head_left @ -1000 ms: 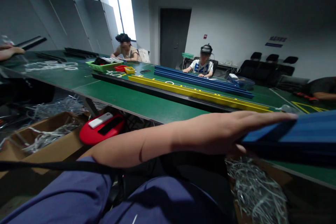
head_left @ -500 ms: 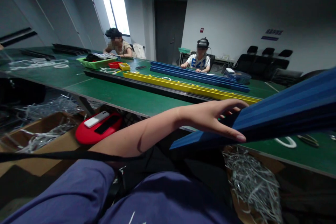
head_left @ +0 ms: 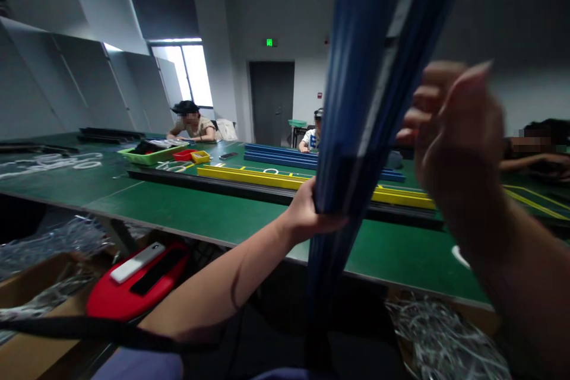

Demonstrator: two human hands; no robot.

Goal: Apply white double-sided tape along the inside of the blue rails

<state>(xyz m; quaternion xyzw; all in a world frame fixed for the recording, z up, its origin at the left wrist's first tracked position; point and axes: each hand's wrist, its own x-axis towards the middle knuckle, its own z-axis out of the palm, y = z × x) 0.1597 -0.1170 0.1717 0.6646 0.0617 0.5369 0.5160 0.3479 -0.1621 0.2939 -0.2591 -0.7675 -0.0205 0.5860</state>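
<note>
Blue piece, one bar or several, I cannot tell: held in front of the yellow bar, nearly upright, top out of view; half a second ago, slanting off low to the right.
Left hand, mine: nearer than the yellow bar, fingers wrapped round the blue piece; half a second ago, spread more loosely.
Right hand, mine: newly in view, before the yellow bar's right end; fingers half curled, grasping nothing I can see. Blur hides whether the tips touch the blue piece.
White shirt, on a person beyond the yellow bar: now mostly covered by the blue piece, its blue lettering cut off.
Exit sign, lit green: high beyond the yellow bar, too small to read.
Table, green: under the yellow bar, with a black bar along its near side. Past its left end: green tray, red box, yellow box. Behind it: blue bars.
Red seat, with white phone: nearer than the yellow bar, lower left.
Door, grey, and window, bright: far beyond the yellow bar.
</note>
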